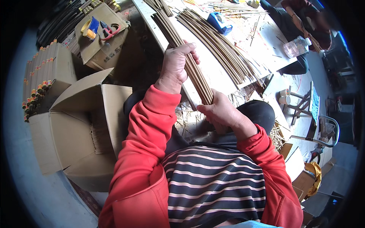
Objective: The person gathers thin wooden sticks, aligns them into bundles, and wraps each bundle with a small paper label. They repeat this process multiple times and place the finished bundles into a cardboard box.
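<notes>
The right grip (219,110) covers the lower stretch of the held bundle of sticks (198,79), and the left grip (175,62) hides part of it higher up, so the sticks cannot be counted. Most fingers of the right grip are out of sight. The upper edge cuts off the far side of the table (211,72). A co-worker (319,22) is partly lost in the dark rim at upper right. Inside the open carton (72,136), 1 flap conceals some contents. At the lower edge, something blue (251,224) is cut off, its kind unclear.
</notes>
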`<action>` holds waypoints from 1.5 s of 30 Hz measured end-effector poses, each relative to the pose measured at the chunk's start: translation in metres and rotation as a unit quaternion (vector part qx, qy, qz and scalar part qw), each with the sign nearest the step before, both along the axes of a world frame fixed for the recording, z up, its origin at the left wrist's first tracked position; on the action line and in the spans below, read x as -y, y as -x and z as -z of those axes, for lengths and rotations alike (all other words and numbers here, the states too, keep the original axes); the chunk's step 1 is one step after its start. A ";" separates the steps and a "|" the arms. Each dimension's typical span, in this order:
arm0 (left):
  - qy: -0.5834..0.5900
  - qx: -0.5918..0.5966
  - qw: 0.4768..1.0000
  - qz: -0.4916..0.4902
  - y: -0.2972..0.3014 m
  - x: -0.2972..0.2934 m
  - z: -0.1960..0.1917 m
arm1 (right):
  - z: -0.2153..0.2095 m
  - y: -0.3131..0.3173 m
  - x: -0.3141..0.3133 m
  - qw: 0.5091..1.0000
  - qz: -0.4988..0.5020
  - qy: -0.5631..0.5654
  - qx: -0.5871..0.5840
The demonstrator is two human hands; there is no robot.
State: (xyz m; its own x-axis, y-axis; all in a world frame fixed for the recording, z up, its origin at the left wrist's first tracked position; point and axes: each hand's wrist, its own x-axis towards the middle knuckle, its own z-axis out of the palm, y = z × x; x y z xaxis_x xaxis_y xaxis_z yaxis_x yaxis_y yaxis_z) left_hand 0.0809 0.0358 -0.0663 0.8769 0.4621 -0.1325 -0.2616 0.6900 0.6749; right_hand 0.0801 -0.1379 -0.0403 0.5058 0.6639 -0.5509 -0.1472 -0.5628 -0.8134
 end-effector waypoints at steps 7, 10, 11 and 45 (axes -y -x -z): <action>0.146 0.152 0.976 0.060 0.009 -0.009 -0.004 | 0.001 -0.003 0.005 0.975 -0.032 -0.101 -0.193; 0.035 -0.012 0.998 -0.044 0.006 -0.003 -0.005 | 0.001 0.002 -0.005 0.998 -0.024 0.017 0.050; 0.014 -0.037 0.998 -0.053 0.006 -0.002 -0.003 | 0.007 0.002 -0.005 0.991 -0.041 0.019 0.125; 0.135 0.108 0.984 0.047 0.010 -0.024 0.010 | 0.010 0.001 0.009 0.947 -0.057 -0.179 -0.261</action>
State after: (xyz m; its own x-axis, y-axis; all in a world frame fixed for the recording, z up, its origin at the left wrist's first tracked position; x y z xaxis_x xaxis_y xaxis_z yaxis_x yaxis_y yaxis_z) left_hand 0.0713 0.0598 -0.0762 0.9350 0.3517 -0.0451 -0.3058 0.8640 0.3999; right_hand 0.0793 -0.1465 -0.0503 0.1397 0.8893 -0.4354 -0.5362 -0.3018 -0.7883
